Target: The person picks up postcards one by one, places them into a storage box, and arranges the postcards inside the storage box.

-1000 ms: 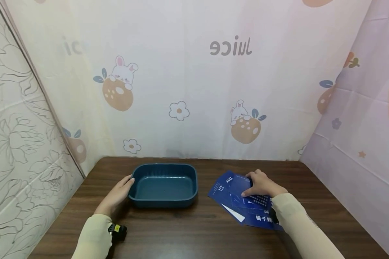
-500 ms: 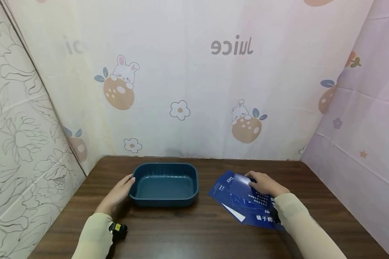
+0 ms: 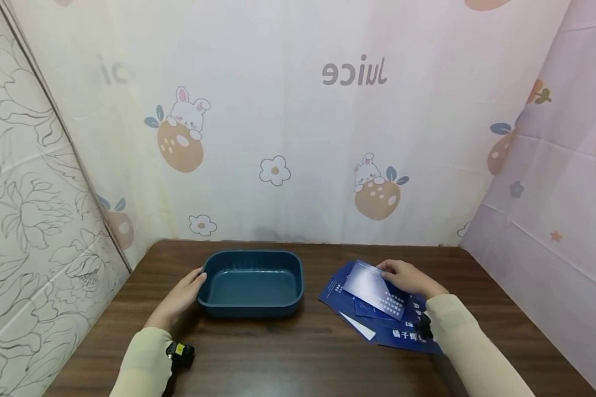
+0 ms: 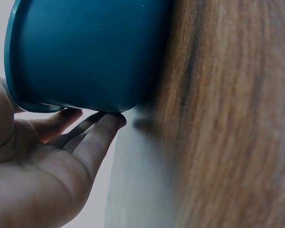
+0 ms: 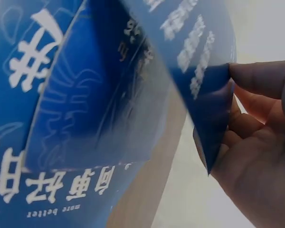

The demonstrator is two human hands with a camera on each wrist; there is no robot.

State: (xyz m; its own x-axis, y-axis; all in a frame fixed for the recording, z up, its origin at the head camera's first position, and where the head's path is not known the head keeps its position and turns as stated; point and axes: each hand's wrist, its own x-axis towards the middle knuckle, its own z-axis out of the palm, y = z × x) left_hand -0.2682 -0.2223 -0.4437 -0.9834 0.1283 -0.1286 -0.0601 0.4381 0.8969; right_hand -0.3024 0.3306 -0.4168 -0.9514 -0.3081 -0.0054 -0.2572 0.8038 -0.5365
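My left hand holds the left end of a dark teal rectangular basin, thumb at the rim. In the left wrist view, its fingers lie along the basin's outer wall. At the right, my right hand pinches the edge of a blue card with white print. That card is tilted up over a fanned pile of blue printed cards. In the right wrist view, the thumb is on one face of the held card, the fingers behind it; a lower card lies beneath.
Both things rest on a dark wood-grain table. A white curtain printed with rabbits and fruit hangs along its back edge, with more cloth at both sides. A small black device is strapped at the left wrist.
My right hand has taken the top card by its edge, raised it off the pile and drawn slightly right. Its face now catches the light. The left hand and basin stay put.
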